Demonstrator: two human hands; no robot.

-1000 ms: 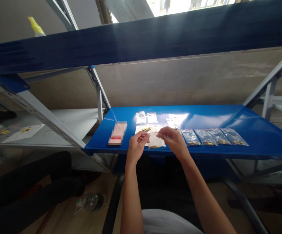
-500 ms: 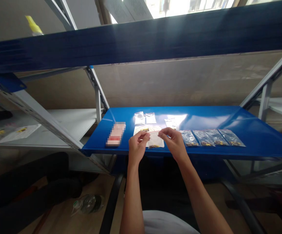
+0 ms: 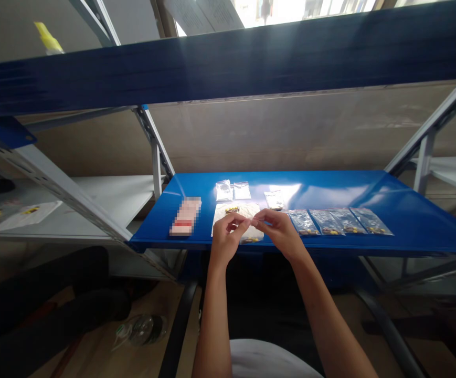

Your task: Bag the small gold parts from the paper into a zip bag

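Blue-painted steel is filling my remote view: a blue sheet-metal shelf (image 3: pixel 330 189) is running across the frame on grey steel uprights (image 3: pixel 157 168), and I am logging items from left to right. At far left, a lower white shelf (image 3: pixel 105 189) is carrying a flat white packet (image 3: pixel 27 211), and a clear plastic bottle (image 3: pixel 141 329) is lying on the floor below. At the left end of the blue shelf, a long pink-and-white packet (image 3: pixel 186 216) is lying flat; its surface is pixelated and I am not reading it. Just right of it, a wide whitish plastic bag (image 3: pixel 228 215) is lying flat, with small yellow pieces near its upper edge. Two small clear bags (image 3: pixel 224 190) are resting behind it.

The left hand (image 3: pixel 224 239) and right hand (image 3: pixel 278 231) are raised at the shelf's front edge, almost meeting. Each hand's fingers are closed together, pinching the top of a translucent bag (image 3: pixel 252 234), with yellow and dark pieces gathering at its lower end. I cannot tell whether that end is touching the shelf.

Further right, a third small clear bag (image 3: pixel 274 199) is lying behind the right hand, and four clear bags (image 3: pixel 302 222) holding yellow and dark pieces are lying in a row.
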